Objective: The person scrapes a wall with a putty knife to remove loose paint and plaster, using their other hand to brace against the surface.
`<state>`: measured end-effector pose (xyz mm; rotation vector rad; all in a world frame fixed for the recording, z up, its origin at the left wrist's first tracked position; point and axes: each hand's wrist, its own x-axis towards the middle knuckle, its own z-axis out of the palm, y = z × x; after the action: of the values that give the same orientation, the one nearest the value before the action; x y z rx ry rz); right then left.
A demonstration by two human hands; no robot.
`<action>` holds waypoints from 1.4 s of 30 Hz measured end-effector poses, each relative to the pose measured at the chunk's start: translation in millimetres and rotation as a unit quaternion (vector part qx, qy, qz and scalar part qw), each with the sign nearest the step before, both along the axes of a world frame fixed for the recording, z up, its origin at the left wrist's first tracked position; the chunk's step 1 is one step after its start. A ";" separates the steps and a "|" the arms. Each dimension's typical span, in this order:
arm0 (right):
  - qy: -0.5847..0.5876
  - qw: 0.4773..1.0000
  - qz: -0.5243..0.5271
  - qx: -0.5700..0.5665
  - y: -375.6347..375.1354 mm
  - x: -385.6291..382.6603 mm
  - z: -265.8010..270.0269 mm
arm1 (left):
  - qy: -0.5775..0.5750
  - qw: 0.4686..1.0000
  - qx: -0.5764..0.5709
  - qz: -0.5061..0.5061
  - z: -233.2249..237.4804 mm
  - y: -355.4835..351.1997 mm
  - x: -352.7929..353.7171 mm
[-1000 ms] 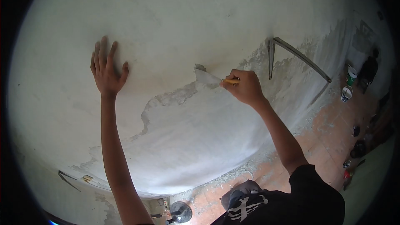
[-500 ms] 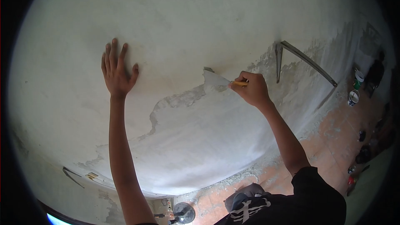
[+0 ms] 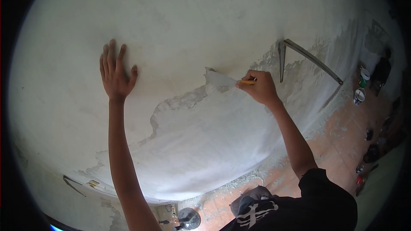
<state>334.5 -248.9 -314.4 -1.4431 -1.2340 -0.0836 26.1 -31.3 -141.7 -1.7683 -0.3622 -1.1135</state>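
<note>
My left hand [image 3: 116, 77] lies flat against the pale wall [image 3: 180, 30] with its fingers spread, holding nothing. To the right, my right hand [image 3: 261, 87] is closed round the yellow handle of a scraper [image 3: 221, 79]. The broad grey blade points left and rests at the wall, by the upper end of a ragged edge of peeled paint [image 3: 180, 102]. A small flake shows at the blade's upper corner. Below that edge the wall surface looks whitish and smoother.
An angled metal bracket [image 3: 314, 60] sticks out of the wall right of my right hand. Another bracket [image 3: 73, 185] is at lower left. Debris lies along the tiled floor [image 3: 338, 132]. Buckets [image 3: 359, 96] stand far right; a round dark object [image 3: 189, 218] is at bottom centre.
The whole view has shifted slightly, so wall, bracket and hands appear a little further left. The scraper stays in my right hand near the same flaked edge.
</note>
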 end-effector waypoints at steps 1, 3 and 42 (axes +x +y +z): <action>-0.003 1.000 -0.003 0.004 1.4 -1.5 3.3 | -0.003 1.000 0.001 -0.001 -0.4 -0.2 0.3; -0.002 0.999 -0.022 -0.037 1.1 -15.8 3.6 | 0.001 1.000 -0.004 -0.005 -2.9 0.3 2.4; 0.060 0.998 0.000 -0.031 6.4 -1.3 -2.2 | -0.002 0.999 0.007 -0.038 -2.0 0.1 1.7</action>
<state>333.2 -242.5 -316.7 -1.4791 -1.1468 0.0414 27.8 -31.2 -143.6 -1.7811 -0.2918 -1.1705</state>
